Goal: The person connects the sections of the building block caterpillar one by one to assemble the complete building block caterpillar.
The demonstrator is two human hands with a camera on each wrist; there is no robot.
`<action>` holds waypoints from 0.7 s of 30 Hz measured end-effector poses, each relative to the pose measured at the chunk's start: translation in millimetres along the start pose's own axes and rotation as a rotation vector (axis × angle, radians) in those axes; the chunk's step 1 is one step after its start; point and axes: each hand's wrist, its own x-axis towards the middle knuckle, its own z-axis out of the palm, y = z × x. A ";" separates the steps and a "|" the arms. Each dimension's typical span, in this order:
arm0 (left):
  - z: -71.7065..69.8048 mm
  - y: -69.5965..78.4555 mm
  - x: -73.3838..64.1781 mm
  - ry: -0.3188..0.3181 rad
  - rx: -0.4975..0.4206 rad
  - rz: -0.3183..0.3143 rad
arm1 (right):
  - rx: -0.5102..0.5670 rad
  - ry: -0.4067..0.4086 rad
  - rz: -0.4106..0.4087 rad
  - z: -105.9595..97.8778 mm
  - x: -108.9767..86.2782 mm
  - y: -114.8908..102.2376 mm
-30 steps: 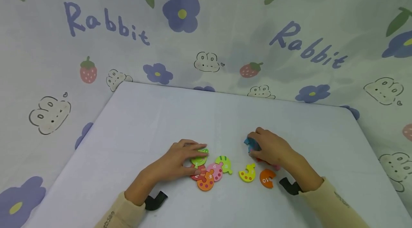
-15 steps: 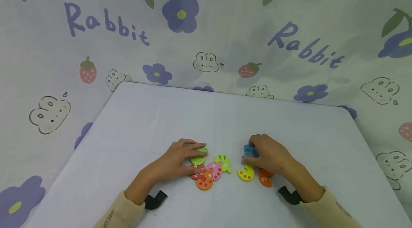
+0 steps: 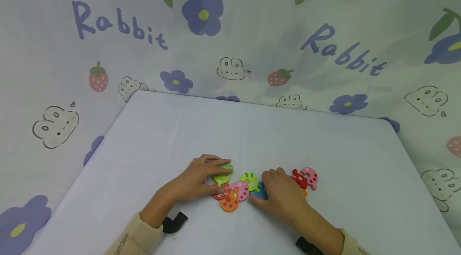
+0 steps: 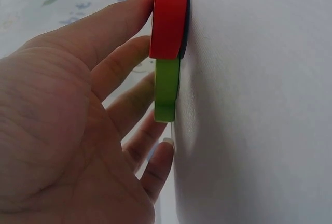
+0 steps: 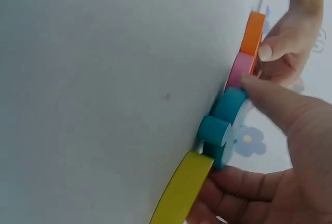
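My left hand (image 3: 192,181) rests with spread, relaxed fingers on the green face puzzle piece (image 3: 220,179), thumb on the red piece (image 3: 219,196). Joined to these in a chain are an orange piece (image 3: 229,203) numbered 3, a pink piece (image 3: 239,190) numbered 4 and a green striped piece (image 3: 248,179). At the chain's right end my right hand (image 3: 286,197) pinches a blue puzzle piece (image 3: 259,192) between thumb and fingers, right at the green piece's knob. In the right wrist view a yellow piece (image 5: 182,190) lies by my curled fingers; in the head view my hand hides it.
Right of my right hand lie a red piece (image 3: 299,179) numbered 8 and a pink piece (image 3: 311,176). An orange edge (image 3: 305,192) peeks out beside the hand. Black curved wrist mounts (image 3: 175,223) show under the wrists. A rabbit-print cloth (image 3: 234,47) stands behind the white table (image 3: 201,127).
My right hand has brought the blue piece leftward and nearer, up to the chain's end, uncovering the red and pink pieces. The left hand has stayed in place.
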 end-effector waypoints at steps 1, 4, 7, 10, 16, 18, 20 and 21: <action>0.2 0.3 0.2 0.000 0.000 0.001 | -0.021 -0.001 0.003 1.5 -0.2 -1.1; -0.1 1.8 0.3 -0.001 0.001 0.002 | -0.047 -0.020 0.021 2.9 0.6 -3.4; -0.3 2.5 0.3 -0.005 -0.001 0.001 | -0.039 -0.055 0.020 0.4 1.3 -2.7; -0.7 3.1 0.5 -0.009 -0.002 0.003 | -0.006 -0.080 0.020 -2.7 -0.1 1.4; -2.1 4.7 0.0 -0.007 -0.002 0.002 | 0.069 -0.122 -0.010 -5.8 -5.7 15.1; -2.0 4.5 -0.2 -0.005 -0.006 0.002 | 0.097 -0.122 -0.021 -7.0 -9.1 20.8; -2.0 4.1 -0.5 -0.002 -0.010 0.003 | 0.120 -0.112 -0.032 -8.2 -13.4 26.5; -2.0 3.9 -0.7 -0.001 -0.012 0.003 | 0.126 -0.104 -0.037 -9.0 -15.5 29.0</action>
